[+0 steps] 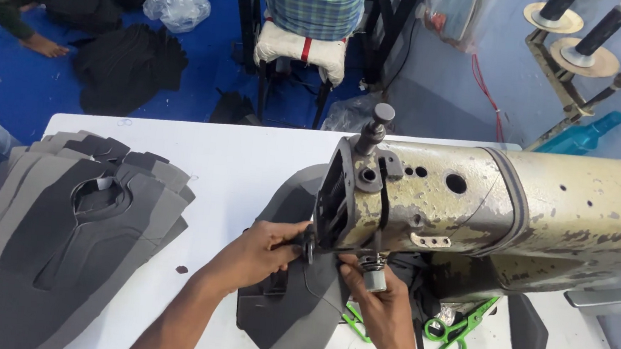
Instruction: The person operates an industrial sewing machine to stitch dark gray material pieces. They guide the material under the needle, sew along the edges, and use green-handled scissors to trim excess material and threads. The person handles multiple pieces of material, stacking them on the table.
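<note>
Dark grey cut piece (298, 302) under sewing machine head (429, 201) — long axis 1 to 7 o'clock; left hand (261, 249) pinching its edge, right hand (381, 310) pressing flat, unclenched.

Stack of grey cut pieces (70, 227) (fanned), green scissors (454, 334), white table (243, 160)

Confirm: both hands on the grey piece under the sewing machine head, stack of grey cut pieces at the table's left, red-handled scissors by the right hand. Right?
Not quite: the scissors have green handles, not red, as the head view shows. The rest holds: left hand and right hand are at the grey piece under the sewing machine head, with the stack of grey cut pieces at the table's left.
</note>
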